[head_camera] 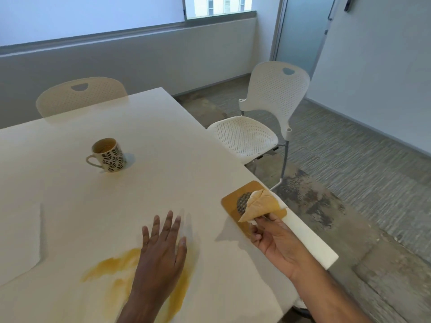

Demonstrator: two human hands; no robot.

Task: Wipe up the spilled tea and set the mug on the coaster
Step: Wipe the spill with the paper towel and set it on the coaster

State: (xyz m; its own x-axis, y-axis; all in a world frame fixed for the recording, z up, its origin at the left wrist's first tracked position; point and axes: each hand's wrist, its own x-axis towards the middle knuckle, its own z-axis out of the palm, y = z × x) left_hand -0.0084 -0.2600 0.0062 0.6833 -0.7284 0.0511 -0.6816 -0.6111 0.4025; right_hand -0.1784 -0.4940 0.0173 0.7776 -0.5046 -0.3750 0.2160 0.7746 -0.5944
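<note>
A leaf-patterned mug (109, 155) with tea in it stands upright on the white table (163, 136), far left of centre. A brown coaster (231, 201) lies at the table's right edge. Over it, my right hand (272, 236) pinches a tea-stained paper napkin (258, 205), which hides part of the coaster. My left hand (163, 250) rests flat with fingers spread on the table, over the yellow tea spill (112, 266) that spreads near the front edge on both sides of the hand.
A white perforated chair (263, 122) stands off the table's right side. Another chair back (79, 96) shows behind the far edge. The table's right edge runs diagonally close to the coaster.
</note>
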